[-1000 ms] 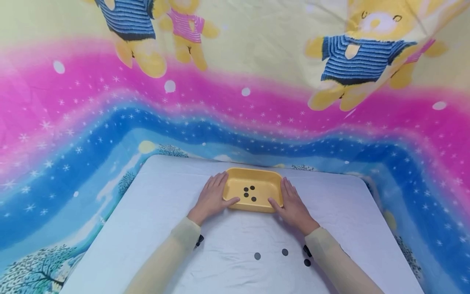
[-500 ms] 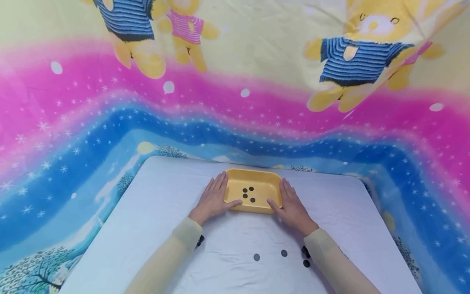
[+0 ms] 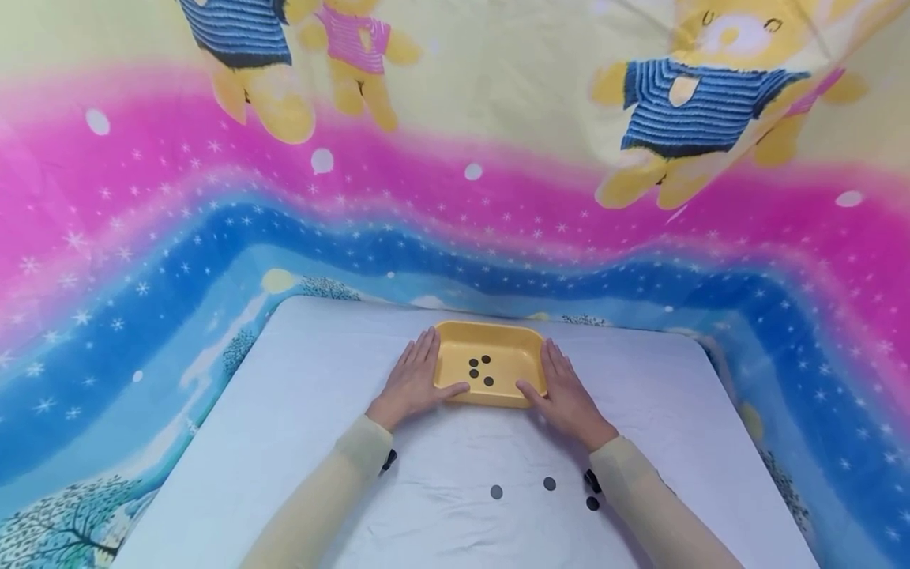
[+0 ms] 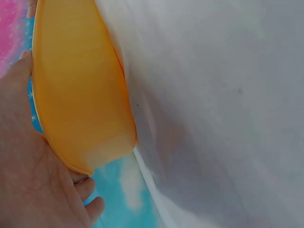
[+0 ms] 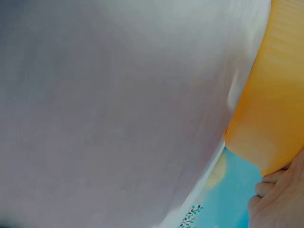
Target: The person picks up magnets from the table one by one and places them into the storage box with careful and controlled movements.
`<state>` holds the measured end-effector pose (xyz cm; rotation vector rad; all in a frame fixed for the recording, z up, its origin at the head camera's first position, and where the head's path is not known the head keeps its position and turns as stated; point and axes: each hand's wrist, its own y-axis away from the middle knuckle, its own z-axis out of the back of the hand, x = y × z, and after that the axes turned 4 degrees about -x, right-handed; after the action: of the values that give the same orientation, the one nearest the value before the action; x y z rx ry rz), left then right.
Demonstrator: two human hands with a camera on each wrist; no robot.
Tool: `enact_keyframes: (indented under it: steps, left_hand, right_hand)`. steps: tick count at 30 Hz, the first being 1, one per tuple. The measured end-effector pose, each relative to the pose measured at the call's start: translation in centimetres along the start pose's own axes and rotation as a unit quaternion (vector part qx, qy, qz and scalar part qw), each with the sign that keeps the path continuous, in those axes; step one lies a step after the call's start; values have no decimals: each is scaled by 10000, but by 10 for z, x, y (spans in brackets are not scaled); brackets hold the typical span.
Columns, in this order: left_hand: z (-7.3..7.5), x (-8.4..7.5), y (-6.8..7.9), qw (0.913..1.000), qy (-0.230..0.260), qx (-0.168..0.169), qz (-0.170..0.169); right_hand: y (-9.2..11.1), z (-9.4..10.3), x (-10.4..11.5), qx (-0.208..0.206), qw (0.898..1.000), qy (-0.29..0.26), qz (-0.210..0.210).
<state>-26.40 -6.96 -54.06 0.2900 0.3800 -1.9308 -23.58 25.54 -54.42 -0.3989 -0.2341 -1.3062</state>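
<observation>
A shallow yellow plastic tray (image 3: 498,395) sits at the far part of the table in the head view, with several small dark round discs (image 3: 488,382) lying inside it. My left hand (image 3: 414,379) grips its left end, thumb over the near rim and fingers extended along the side. At the right end, my right hand (image 3: 569,395) holds it the same way. Both wrist views show the tray's outer wall (image 4: 80,85) close up, with the left thumb at the rim and fingertips past the corner. Its bottom edge (image 5: 237,114) meets the white cloth in the right wrist view.
Three more dark discs lie on the white-covered table (image 3: 441,506) nearer to me: a grey disc (image 3: 497,492), a middle disc (image 3: 550,484) and a black disc (image 3: 593,503) by the right sleeve. A printed bear curtain (image 3: 455,237) hangs behind the table's far edge.
</observation>
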Motion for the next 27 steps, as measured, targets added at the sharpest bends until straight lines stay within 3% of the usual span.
enact_keyframes:
  steps: [10, 17, 27]
  left_hand:
    - [2, 0, -2, 10000, 67, 54, 25]
    - [4, 0, -1, 9999, 126, 77, -7]
    - [4, -1, 1, 9995, 298, 68, 0]
  right_hand:
    - [1, 7, -7, 64, 9991, -402, 98]
    - [14, 8, -6, -20, 9980, -624, 133]
    - [33, 11, 6, -916, 9890, -656, 954]
